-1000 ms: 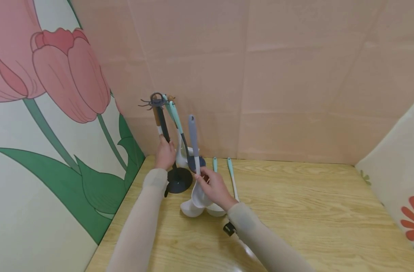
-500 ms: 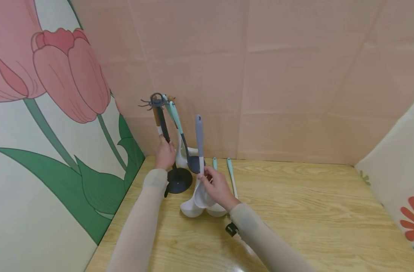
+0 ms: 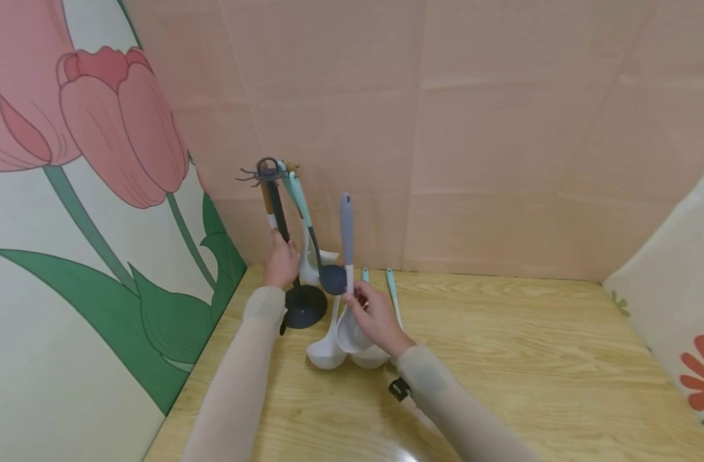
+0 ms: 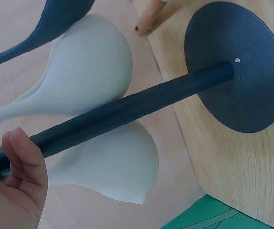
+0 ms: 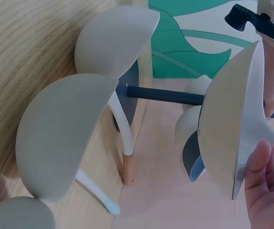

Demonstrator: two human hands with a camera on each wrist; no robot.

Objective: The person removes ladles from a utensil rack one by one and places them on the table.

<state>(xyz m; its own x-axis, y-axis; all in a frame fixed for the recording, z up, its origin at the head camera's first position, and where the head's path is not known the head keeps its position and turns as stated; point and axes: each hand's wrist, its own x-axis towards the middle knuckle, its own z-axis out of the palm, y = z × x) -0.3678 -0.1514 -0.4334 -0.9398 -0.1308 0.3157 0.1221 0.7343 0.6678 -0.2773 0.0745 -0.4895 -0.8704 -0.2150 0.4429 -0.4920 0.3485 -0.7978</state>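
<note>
My left hand grips the black pole of an upright utensil stand with curled hooks on top and a round base. To the right of the stand, my right hand pinches a ladle by the neck, just above its white bowl. Its lavender handle points straight up. From the stand hang a dark blue ladle with a teal handle and white ladles, one bowl beside the pole in the left wrist view.
Below the held ladle, white ladles lie bowl-down on the wooden table. Teal handles reach toward the pink back wall. A tulip-printed panel borders the left side.
My right hand has carried the lavender-handled ladle a little to the right, away from the stand, and its handle has become more upright. My left hand stays on the pole.
</note>
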